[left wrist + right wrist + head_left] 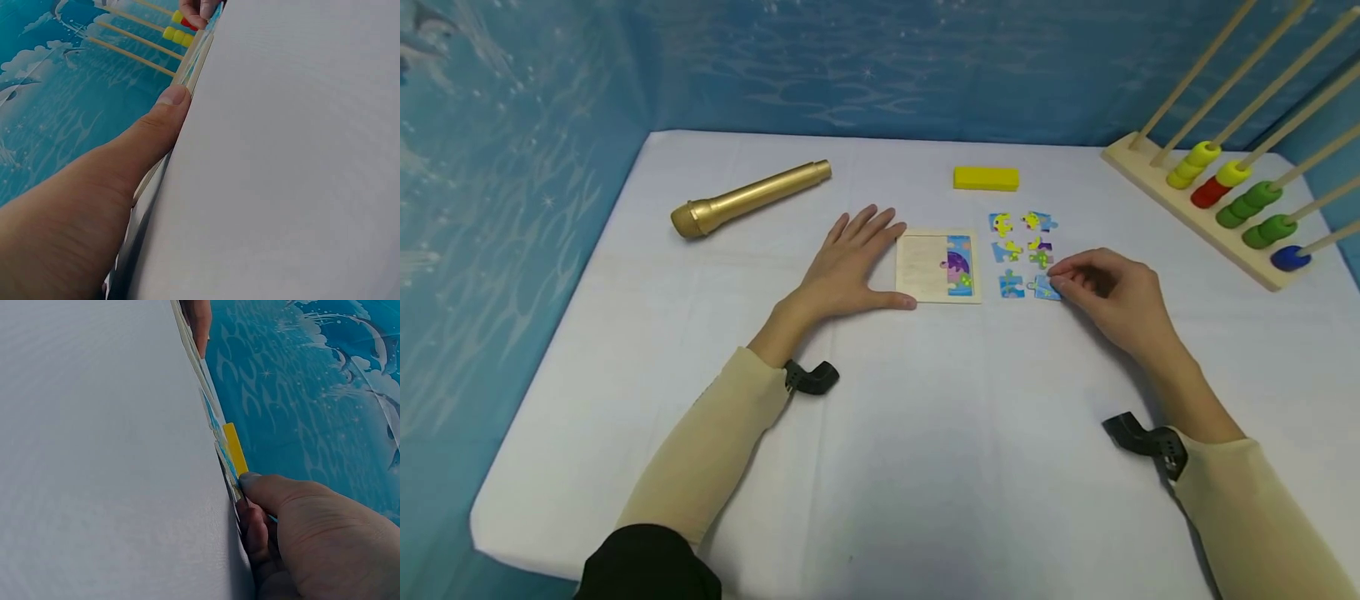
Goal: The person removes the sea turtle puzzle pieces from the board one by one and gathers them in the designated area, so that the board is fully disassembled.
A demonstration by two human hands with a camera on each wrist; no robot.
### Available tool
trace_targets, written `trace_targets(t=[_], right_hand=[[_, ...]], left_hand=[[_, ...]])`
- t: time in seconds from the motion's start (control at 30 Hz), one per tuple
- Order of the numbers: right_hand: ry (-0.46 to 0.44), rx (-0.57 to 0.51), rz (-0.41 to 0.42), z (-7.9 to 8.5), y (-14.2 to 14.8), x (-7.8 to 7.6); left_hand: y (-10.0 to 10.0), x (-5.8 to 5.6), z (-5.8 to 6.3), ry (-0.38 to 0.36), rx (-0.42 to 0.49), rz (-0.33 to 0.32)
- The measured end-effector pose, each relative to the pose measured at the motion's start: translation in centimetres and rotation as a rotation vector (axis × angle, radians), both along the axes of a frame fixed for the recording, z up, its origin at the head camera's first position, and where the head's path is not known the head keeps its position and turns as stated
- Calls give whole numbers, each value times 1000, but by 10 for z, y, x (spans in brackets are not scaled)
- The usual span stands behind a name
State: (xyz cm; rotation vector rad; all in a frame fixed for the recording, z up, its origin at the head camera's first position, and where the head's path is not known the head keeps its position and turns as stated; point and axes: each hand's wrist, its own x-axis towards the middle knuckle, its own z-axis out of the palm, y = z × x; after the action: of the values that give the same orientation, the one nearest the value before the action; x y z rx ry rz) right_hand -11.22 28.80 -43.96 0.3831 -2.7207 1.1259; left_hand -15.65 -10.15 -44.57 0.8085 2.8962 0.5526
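A square wooden puzzle tray [921, 267] lies mid-table, its right part filled with pieces showing a purple and blue picture. My left hand [847, 267] lies spread at the tray's left side, thumb along the near edge and fingers by the far left corner. In the left wrist view the thumb [159, 122] meets the wooden edge. Loose jigsaw pieces [1011, 284] lie in two columns right of the tray. My right hand [1116, 296] pinches the nearest right-hand blue puzzle piece [1043, 288] at its right edge, between thumb and fingers; the right wrist view shows this grip edge-on.
A gold toy microphone [752, 198] lies beyond the left hand. Behind the loose pieces sits a yellow block [986, 178]. At the back right stands a wooden peg rack [1195, 212] with coloured beads on slanted rods. A white cloth [880, 467] covers the table.
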Motion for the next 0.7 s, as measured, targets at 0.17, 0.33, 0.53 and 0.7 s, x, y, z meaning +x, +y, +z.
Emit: trace_targets(t=[0.17,0.33,0.53,0.7], right_hand=[[-11,-17,10,1,1,-1],[-34,-31,86,2,2,-3],[-39,-7,109,3,5,-4],[-61,-4,118,5,7,-1]], left_hand=[[0,-1,0,-5,-5,-4],[-1,-2,1,2,-17,2],[-1,-2,2,4,-2,-1],[1,0,-1,5,7,-2]])
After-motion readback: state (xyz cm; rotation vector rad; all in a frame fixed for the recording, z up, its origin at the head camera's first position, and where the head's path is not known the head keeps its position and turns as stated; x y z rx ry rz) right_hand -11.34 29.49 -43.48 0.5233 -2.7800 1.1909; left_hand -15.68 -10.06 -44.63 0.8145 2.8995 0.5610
